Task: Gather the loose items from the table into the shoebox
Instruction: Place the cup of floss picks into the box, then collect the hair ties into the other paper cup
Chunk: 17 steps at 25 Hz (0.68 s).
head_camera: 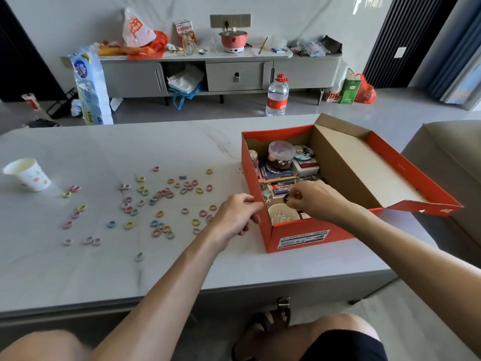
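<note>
The marble-look table in front of me carries nearly all of the work left: dozens of small pastel hair ties lie scattered across its middle and left, well apart from the orange shoebox at my right, whose lid hangs open off the far side. The box is already crowded with a clear lidded jar, books and cards, and a tub of cotton swabs at the near end, so I think anything dropped carelessly could bounce off them and roll back out. A paper cup stands at the far left edge, easy to tip with a wide sweep.

My right hand hovers inside the box, fingers pinched on something small and dark; what it is I cannot tell. My left hand rests at the box's near wall, fingers loosely curled, holding nothing I can see. Pressing there could shove the box sideways.
</note>
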### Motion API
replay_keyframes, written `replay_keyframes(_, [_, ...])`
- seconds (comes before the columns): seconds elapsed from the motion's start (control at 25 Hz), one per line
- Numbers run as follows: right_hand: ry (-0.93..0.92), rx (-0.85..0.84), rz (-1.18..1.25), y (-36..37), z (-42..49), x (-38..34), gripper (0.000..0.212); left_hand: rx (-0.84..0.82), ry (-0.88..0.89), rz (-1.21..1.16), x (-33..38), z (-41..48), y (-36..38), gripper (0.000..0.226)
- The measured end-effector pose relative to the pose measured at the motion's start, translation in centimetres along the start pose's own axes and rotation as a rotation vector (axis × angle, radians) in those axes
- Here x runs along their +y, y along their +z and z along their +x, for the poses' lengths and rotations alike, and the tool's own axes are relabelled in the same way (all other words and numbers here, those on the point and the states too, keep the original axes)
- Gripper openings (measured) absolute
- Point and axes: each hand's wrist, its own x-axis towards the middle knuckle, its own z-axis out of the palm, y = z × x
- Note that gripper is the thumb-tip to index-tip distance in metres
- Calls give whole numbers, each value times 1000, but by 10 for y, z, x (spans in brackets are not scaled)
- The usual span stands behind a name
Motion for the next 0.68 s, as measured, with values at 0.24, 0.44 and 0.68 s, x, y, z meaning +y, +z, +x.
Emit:
replay_keyframes(0.24, [-307,102,128,-16,-14,-107,25,224,64,-88,-22,-37,-92,14])
replay_keyframes(0.44, [-453,-6,123,11,17,-223,26,576,42,-399,-78,-61,-207,10])
replay_keyframes(0.68, [-654,39,64,74,113,-385,40,929,-80,-871,-160,-55,-326,15])
